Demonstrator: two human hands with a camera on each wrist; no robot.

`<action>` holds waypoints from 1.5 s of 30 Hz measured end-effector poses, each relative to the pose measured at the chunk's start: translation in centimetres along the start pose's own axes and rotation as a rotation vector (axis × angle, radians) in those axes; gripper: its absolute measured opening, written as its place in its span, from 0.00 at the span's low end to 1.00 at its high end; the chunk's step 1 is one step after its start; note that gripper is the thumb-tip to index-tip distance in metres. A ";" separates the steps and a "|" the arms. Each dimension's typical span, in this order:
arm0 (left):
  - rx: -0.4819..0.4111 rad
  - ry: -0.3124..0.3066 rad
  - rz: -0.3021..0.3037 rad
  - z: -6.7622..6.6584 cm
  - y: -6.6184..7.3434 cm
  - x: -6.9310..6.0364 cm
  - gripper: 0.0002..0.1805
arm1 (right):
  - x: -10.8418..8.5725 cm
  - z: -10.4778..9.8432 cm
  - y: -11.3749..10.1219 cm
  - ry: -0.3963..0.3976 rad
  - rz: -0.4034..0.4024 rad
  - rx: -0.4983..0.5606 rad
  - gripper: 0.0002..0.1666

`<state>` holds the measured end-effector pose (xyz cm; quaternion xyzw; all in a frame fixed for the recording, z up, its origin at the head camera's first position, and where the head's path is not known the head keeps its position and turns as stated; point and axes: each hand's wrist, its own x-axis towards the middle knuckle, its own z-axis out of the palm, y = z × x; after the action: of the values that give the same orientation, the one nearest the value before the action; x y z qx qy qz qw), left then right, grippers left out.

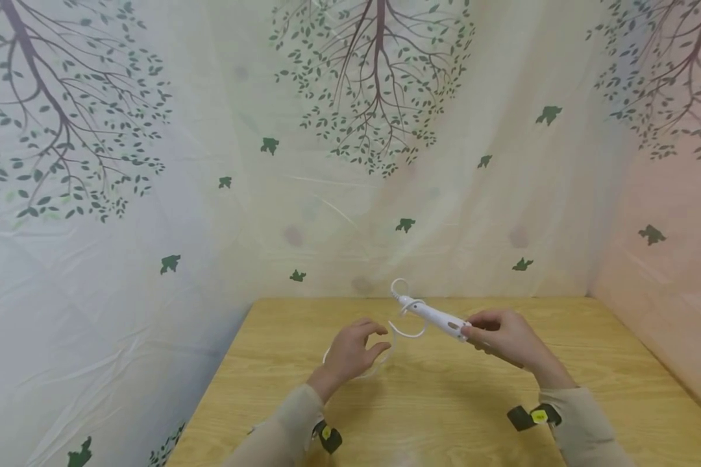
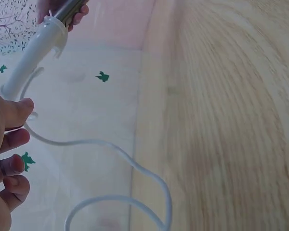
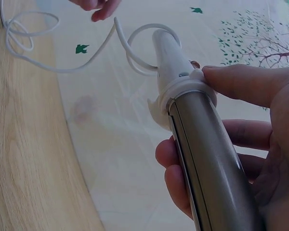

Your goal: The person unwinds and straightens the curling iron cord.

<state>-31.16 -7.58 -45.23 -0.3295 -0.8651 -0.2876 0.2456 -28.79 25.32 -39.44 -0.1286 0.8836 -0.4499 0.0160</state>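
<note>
My right hand (image 1: 508,337) holds a curling iron (image 1: 438,318) where its white handle meets the metal barrel (image 3: 209,159). The thumb presses by the collar, and the other fingers curl beneath the barrel. The handle tilts up and away to the left. A white cord (image 2: 98,142) leaves the handle's end and loops around it, then trails down toward the tabletop. My left hand (image 1: 350,350) hovers left of the handle, thumb and fingers apart, with nothing visible between them. The cord passes close beside that hand; part of it is hidden behind the hand.
Both hands are above a light wooden table (image 1: 444,421). Loose cord coils (image 3: 31,33) lie over the table on the left. A pale curtain (image 1: 339,227) printed with trees and green leaves hangs behind the table and along both sides. Each forearm wears a dark strap (image 1: 522,418).
</note>
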 end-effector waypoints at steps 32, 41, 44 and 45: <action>0.048 0.037 0.231 1.1 2.5 2.0 0.04 | 0.0 0.2 -0.4 -0.011 -0.014 0.027 0.26; 0.076 -0.019 0.181 1.3 2.7 1.6 0.04 | -0.1 0.1 -0.6 -0.011 -0.024 0.028 0.26; 0.097 -0.030 0.171 1.4 2.8 1.5 0.04 | -0.1 0.1 -0.6 -0.009 -0.025 0.037 0.26; 0.101 -0.035 0.167 1.4 2.7 1.4 0.04 | -0.2 0.1 -0.6 -0.010 -0.028 0.039 0.26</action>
<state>-30.50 -4.35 -44.45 -0.3925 -0.8522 -0.2165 0.2699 -28.51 24.95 -39.00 -0.1428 0.8726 -0.4667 0.0168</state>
